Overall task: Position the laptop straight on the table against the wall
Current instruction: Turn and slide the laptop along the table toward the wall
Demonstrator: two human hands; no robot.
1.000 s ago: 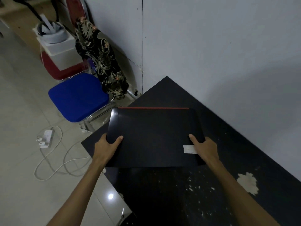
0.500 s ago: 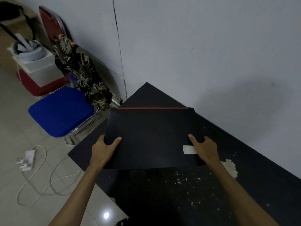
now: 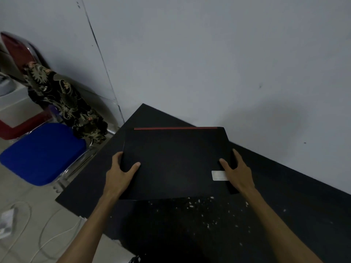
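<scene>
On the black table point(image 3: 284, 215), near its far corner by the wall point(image 3: 209, 63), you grip the closed black laptop point(image 3: 174, 160): left hand point(image 3: 118, 177) clamps its left edge, right hand point(image 3: 238, 171) its right. A silver sticker point(image 3: 218, 175) shows no readable writing.

The closed black laptop point(image 3: 174, 160), red strip along its far edge, lies skewed on the black table point(image 3: 284, 186) near the wall point(image 3: 209, 63).

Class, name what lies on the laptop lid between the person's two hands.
Head view: bare black lid of the laptop between left hand and right hand, except a pale sticker at the right thumb.
</scene>
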